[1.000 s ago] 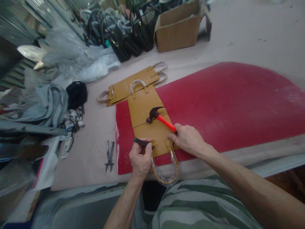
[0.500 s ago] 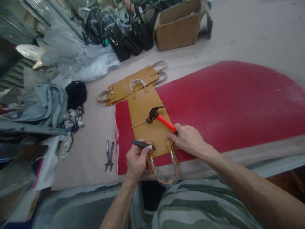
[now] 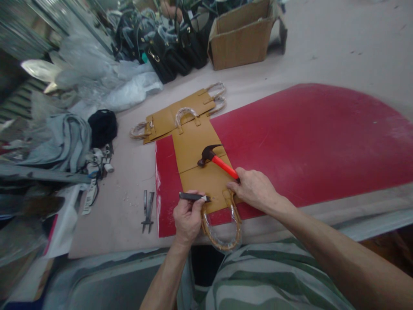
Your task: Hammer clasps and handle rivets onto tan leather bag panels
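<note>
Left hand (image 3: 187, 220): fingers pinched on dark tool (image 3: 192, 196) – slanted, tip near handle base | Right hand (image 3: 258, 187): closed round hammer (image 3: 222, 163), seemingly ready | Tan panel (image 3: 201, 148): flat on red sheet (image 3: 316, 142), perhaps for backing

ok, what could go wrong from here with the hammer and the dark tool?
Left hand grips the dark tool, which lies low and slanted over the tan bag; its tip might skid and scratch the surface.
Right hand has the hammer head over the same bag; a careless drop could dent it.
The wrapped handle reaches past the table edge, near the striped clothing, so it may snag and shift the bag.
</note>
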### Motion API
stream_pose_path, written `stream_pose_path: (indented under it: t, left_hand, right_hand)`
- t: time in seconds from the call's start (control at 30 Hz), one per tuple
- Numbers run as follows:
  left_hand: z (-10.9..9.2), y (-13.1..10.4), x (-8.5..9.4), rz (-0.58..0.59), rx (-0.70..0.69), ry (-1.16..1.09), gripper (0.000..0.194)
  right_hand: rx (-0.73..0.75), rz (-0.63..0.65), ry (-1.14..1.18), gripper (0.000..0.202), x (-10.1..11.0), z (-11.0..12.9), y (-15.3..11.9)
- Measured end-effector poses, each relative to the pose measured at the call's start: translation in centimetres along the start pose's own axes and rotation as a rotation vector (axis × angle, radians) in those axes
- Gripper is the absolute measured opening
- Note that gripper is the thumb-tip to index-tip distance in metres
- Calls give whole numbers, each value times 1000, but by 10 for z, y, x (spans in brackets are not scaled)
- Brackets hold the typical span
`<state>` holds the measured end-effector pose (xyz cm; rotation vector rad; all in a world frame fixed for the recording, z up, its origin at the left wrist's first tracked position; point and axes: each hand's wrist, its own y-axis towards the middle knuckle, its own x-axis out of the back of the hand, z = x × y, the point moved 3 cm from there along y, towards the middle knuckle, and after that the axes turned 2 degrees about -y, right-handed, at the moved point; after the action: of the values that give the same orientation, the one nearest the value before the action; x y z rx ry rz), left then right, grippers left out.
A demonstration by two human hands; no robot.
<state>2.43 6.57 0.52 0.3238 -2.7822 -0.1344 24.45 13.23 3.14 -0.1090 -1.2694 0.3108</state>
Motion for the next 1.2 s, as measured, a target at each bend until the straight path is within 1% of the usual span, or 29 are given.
stream_pose_path:
  t: [0.33,0.53,0.67,0.87,1.03,1.13,1.2]
  left_hand:
    - [0,2,-3,62,-165,151,17]
    - [-4,7,-4,108,-279,161,12]
    - [-11,12,-5,145,-307,175,8]
    - [-14,12,-8,144,-364,202,8]
    - [-14,13,-11,162,-370,195,9]
    - [-13,14,-12,169,-382,172,11]
    - [-13,14,-13,168,-396,166,13]
  right_hand:
    - [1,-6,8,31,2,1,0]
    - [7,-20,0,31,1,1,0]
    - [11,-19,-3,31,2,1,0]
    - [7,-18,9,31,4,2,0]
    - [32,-13,151,27,2,-4,5]
    - [83,-1,191,30,10,-6,6]
    - [110,-21,216,34,24,-5,1]
